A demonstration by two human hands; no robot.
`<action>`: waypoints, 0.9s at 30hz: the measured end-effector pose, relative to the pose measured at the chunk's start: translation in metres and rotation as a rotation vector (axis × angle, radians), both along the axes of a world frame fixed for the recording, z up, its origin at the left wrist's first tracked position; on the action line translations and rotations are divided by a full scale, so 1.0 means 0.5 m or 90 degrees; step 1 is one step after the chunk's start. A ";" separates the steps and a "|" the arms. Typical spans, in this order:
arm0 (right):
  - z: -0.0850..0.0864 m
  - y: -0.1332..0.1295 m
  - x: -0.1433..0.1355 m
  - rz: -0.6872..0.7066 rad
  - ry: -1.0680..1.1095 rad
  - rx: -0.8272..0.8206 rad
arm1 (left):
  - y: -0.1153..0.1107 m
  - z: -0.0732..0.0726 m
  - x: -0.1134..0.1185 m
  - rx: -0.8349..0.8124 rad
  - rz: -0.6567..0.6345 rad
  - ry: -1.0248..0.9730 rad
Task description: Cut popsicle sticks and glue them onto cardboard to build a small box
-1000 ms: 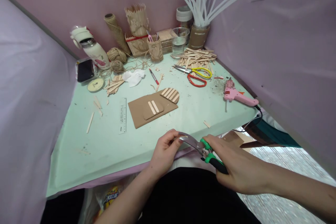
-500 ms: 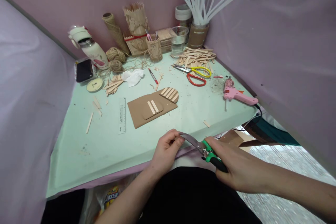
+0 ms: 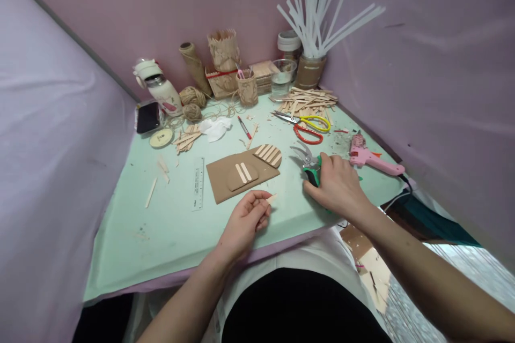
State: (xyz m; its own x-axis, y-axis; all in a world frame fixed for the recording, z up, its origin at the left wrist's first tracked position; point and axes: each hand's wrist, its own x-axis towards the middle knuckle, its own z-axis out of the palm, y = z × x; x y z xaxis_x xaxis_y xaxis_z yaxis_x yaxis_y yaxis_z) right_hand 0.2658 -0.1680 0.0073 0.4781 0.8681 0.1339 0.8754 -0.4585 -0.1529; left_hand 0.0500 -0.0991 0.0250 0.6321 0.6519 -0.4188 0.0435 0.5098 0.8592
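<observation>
Green and black handles of a pair of shears [image 3: 309,166] lay under the right hand [image 3: 338,179], which was palm down at the table's right side; its thumb lay along the near edge of a handle. The spread blades pointed out beyond the fingers, away from the person. Whether that hand was gripping or merely resting, I could not tell. The left hand [image 3: 250,215] was closed, pinching a small pale wooden piece [image 3: 272,199] whose end stuck out from the fingertips toward the right hand. Just beyond the left hand lay a cardboard sheet [image 3: 217,171], and the pink glue gun [image 3: 374,162] was just beside the right hand, to its right.
</observation>
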 end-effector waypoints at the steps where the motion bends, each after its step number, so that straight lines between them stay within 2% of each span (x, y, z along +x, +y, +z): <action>1: -0.008 0.006 -0.002 0.011 -0.012 0.021 | 0.007 0.003 -0.004 0.009 0.007 0.007; 3: -0.010 0.011 -0.010 0.047 -0.013 0.090 | 0.019 0.006 -0.011 0.023 0.014 0.016; 5: 0.003 0.011 -0.023 0.120 0.027 0.182 | 0.029 0.008 -0.016 0.035 0.009 0.016; 9: 0.043 0.014 -0.078 0.395 0.239 0.289 | 0.041 0.015 -0.024 0.027 -0.009 -0.008; 11: 0.049 0.020 -0.112 0.462 0.307 0.338 | 0.047 0.021 -0.032 0.002 -0.023 -0.025; 16: 0.027 0.038 -0.175 0.451 0.351 0.440 | 0.086 0.032 -0.068 -0.069 -0.084 -0.027; 21: 0.001 0.073 -0.192 0.514 0.266 0.466 | 0.170 0.039 -0.091 -0.042 -0.179 0.014; 23: -0.006 0.093 -0.195 0.476 0.209 0.448 | 0.208 0.045 -0.094 0.033 -0.206 0.042; 24: -0.009 0.103 -0.196 0.445 0.178 0.432 | 0.225 0.046 -0.096 0.110 -0.203 0.065; 25: -0.012 0.113 -0.199 0.416 0.146 0.414 | 0.241 0.046 -0.098 0.211 -0.179 0.101; 27: -0.017 0.129 -0.204 0.383 0.087 0.369 | 0.263 0.040 -0.101 0.405 -0.066 0.189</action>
State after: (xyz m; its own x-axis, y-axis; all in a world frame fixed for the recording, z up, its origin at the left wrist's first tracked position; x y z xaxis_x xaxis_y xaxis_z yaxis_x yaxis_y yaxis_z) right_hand 0.1638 -0.1035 -0.0014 0.0008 0.7919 0.6107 0.9022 0.2628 -0.3420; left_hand -0.0006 0.0326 0.0452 0.6222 0.7699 -0.1418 0.3437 -0.1059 0.9331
